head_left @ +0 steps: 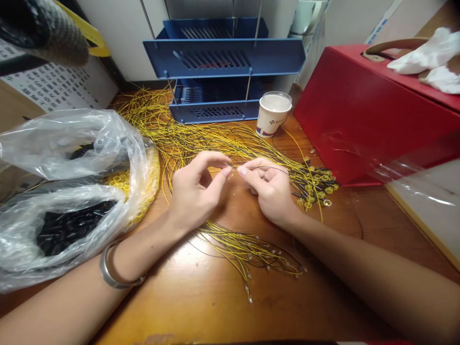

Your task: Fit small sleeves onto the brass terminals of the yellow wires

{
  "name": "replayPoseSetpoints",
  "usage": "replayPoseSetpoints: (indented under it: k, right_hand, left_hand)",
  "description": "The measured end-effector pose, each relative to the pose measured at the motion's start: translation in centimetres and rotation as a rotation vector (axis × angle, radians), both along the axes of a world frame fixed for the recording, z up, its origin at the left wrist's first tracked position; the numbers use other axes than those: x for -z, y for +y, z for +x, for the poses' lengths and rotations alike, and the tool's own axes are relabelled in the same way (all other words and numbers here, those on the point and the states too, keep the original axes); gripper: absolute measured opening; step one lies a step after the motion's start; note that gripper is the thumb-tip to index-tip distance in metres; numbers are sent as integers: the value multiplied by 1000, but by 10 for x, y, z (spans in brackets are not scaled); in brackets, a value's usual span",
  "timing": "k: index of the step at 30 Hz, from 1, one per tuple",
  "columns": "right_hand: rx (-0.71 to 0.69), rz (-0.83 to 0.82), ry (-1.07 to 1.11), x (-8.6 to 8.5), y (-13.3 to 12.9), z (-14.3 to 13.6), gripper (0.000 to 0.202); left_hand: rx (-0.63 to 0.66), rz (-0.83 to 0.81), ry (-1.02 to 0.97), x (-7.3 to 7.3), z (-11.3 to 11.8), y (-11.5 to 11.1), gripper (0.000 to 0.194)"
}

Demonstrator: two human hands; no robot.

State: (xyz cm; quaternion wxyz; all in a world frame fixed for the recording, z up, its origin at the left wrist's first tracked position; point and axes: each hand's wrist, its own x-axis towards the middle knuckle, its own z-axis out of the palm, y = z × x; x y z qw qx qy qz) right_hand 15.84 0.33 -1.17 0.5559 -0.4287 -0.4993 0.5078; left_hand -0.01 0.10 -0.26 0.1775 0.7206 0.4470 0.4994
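My left hand (199, 184) is closed in a pinch, thumb against forefinger; what sits between the tips is too small to make out. Close beside it, my right hand (268, 187) pinches a thin dark wire (268, 167) that runs back over its fingers. Below both hands lies a bundle of yellow and black wires (237, 239) with small clear tips. Behind them spreads a larger heap of yellow and black wires (201, 136). Its right end carries a cluster of yellow-rimmed black caps (318, 184).
Clear plastic bags (125, 191) at the left hold black pieces (72, 227) and yellow pieces (120, 182). A blue tiered tray (223, 60) stands at the back, a paper cup (271, 117) next to it. The red box (359, 120) at right bears crumpled tissue (427, 55).
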Motion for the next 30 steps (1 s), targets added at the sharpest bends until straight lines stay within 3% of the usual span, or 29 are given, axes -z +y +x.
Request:
replayPoseSetpoints:
  k: [13,30]
  right_hand:
    - [19,-10,1,0,0,0,23]
    - [0,-1,4,0,0,0,22]
  left_hand:
    - [-10,-72,26,-1,-1,1,18]
    - [3,8,13,-2,1,0,15]
